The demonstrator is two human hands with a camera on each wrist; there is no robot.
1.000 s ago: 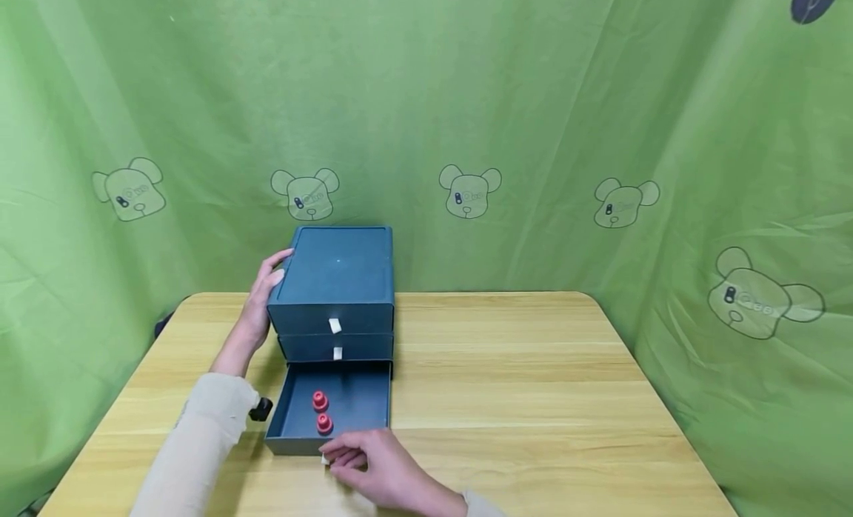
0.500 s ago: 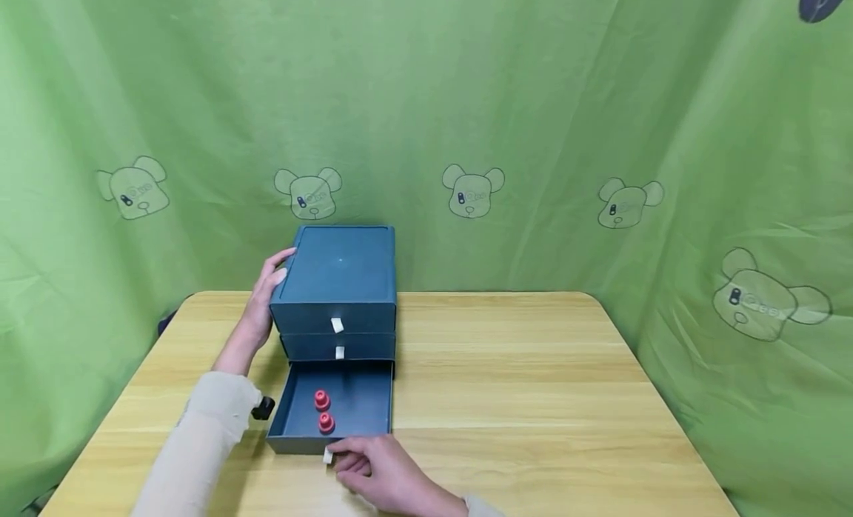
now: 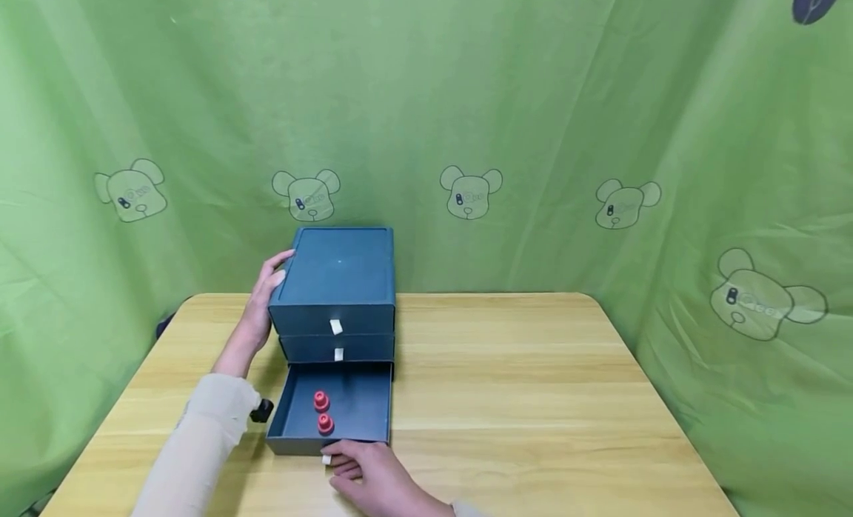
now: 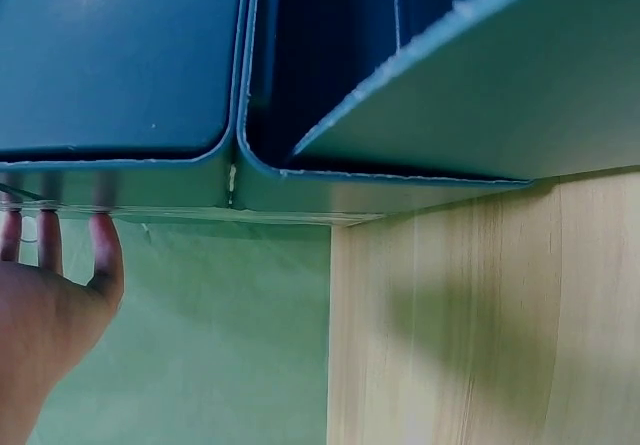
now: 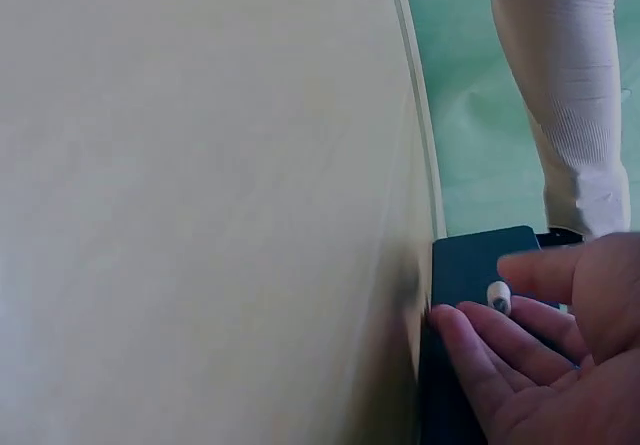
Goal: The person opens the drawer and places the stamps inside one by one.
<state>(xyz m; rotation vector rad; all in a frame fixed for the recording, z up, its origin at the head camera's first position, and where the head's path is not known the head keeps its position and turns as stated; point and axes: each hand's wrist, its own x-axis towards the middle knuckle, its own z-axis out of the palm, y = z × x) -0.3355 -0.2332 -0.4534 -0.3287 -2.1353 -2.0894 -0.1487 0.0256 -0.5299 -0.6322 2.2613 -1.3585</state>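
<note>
A dark blue cabinet [image 3: 340, 269] of three drawers stands on the table. Its bottom drawer [image 3: 363, 398] is pulled out, with two red stepped knob-like pieces [image 3: 321, 401] standing inside. My left hand [image 3: 258, 306] rests against the cabinet's left side; in the left wrist view its fingers [image 4: 106, 250] touch the side wall. My right hand [image 3: 373, 476] is at the drawer's front panel, index fingertip right by the white pull tab [image 3: 326, 459]. In the right wrist view the tab [image 5: 498, 297] shows between the thumb and the other fingers, with the thumb apart from the fingers.
The wooden table [image 3: 520, 398] extends to the right of the cabinet. Green curtains [image 3: 533, 95] with bear-head prints hang behind and at both sides. White tabs [image 3: 336, 327] mark the two upper drawers, both closed. A small black device [image 3: 262, 409] sits at my left sleeve.
My right hand shifts slightly right, then lower, staying close to the tab while its thumb moves away from the fingers. The left hand, the drawer and the red pieces keep their places.
</note>
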